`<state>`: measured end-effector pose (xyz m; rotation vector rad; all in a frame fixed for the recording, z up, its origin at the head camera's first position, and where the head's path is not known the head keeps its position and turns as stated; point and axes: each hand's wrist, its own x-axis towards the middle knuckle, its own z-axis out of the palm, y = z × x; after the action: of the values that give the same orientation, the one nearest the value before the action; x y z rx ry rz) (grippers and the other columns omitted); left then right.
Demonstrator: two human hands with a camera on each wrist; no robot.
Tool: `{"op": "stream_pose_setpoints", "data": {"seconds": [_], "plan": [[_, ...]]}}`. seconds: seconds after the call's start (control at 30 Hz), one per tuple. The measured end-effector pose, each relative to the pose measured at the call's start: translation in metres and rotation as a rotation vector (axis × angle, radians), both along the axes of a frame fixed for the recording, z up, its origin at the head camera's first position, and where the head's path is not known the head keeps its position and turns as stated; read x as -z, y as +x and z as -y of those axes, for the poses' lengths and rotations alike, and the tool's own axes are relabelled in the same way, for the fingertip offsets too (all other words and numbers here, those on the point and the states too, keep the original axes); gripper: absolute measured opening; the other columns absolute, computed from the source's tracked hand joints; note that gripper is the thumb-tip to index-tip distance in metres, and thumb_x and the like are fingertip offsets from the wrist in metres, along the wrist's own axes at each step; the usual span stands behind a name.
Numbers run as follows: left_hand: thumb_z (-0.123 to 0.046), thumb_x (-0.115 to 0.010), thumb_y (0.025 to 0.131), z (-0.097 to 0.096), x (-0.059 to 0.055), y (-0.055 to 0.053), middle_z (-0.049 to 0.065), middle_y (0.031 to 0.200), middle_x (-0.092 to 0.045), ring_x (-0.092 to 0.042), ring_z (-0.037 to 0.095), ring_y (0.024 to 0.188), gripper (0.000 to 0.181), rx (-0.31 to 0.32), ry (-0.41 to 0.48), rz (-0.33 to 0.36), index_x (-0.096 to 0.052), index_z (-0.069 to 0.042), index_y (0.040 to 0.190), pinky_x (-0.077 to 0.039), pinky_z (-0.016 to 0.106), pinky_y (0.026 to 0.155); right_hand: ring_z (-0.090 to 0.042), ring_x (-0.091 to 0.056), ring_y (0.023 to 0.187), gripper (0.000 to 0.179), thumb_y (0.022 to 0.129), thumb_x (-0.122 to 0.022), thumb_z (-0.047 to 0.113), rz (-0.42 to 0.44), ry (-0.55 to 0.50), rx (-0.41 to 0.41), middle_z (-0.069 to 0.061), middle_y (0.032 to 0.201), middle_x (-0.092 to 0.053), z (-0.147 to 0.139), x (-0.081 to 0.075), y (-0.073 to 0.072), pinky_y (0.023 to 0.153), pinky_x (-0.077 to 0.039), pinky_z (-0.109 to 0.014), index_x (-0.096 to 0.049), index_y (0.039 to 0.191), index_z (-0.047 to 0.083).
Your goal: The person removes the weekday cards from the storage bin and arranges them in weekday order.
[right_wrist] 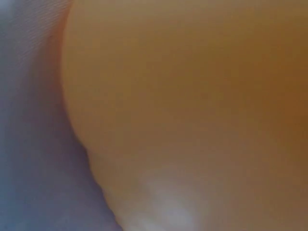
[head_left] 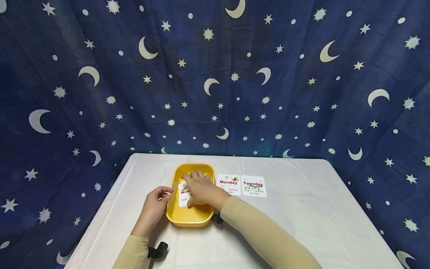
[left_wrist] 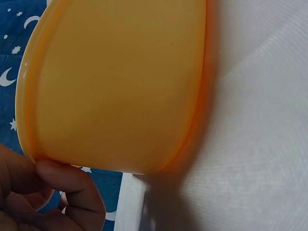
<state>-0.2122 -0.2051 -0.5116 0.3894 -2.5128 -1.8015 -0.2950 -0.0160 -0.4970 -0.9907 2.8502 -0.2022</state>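
CARD (head_left: 183, 198): white, rounded corners, red "Wed" lettering, black characters below, partly covered | LOCATION: inside yellow tray (head_left: 190, 216), under right hand (head_left: 200, 189) | RIGHT GRIP: fingers curved over card; pinch cannot be told | LEFT HAND (head_left: 153, 206): pinching yellow tray at rim

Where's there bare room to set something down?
White tablecloth is bare between the Tuesday card and the cloth's right edge, and left of the left hand. Crowded: the yellow tray, where the right hand covers part of the Wednesday card, with the Monday card alongside.
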Motion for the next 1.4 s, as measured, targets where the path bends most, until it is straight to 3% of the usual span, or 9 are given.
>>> {"op": "stream_pose_setpoints", "data": {"seconds": [0.6,1.1,1.4], "plan": [[0.004,-0.056,0.105,0.002,0.001,0.000,0.008,0.094,-0.057,-0.049,0.015,0.070,0.021,-0.007,0.013,0.006,-0.070,0.001,0.120,-0.046,0.023,0.055,-0.025,-0.046,0.121,0.092,0.085,-0.088,0.055,0.041,0.079,0.024,-0.007,0.140,-0.055,0.004,-0.002,-0.001,0.105,-0.042,-0.046,-0.040,0.158,0.026],[0.005,-0.055,0.104,0.001,0.002,-0.001,0.007,0.092,-0.057,-0.048,0.013,0.067,0.023,-0.008,0.007,-0.001,-0.070,0.000,0.120,-0.045,0.023,0.055,-0.024,-0.048,0.117,0.095,0.079,-0.092,0.057,0.011,0.074,0.029,-0.006,0.134,-0.057,0.005,0.007,-0.003,0.099,-0.044,-0.044,-0.043,0.154,0.027],[0.006,-0.054,0.104,0.000,0.001,-0.001,0.007,0.093,-0.057,-0.049,0.014,0.068,0.023,-0.011,-0.001,0.000,-0.070,0.001,0.120,-0.046,0.023,0.055,-0.025,-0.049,0.125,0.097,0.080,-0.091,0.059,-0.022,0.070,0.041,-0.005,0.140,-0.057,0.004,0.010,-0.001,0.106,-0.045,-0.047,-0.041,0.158,0.029]]}}
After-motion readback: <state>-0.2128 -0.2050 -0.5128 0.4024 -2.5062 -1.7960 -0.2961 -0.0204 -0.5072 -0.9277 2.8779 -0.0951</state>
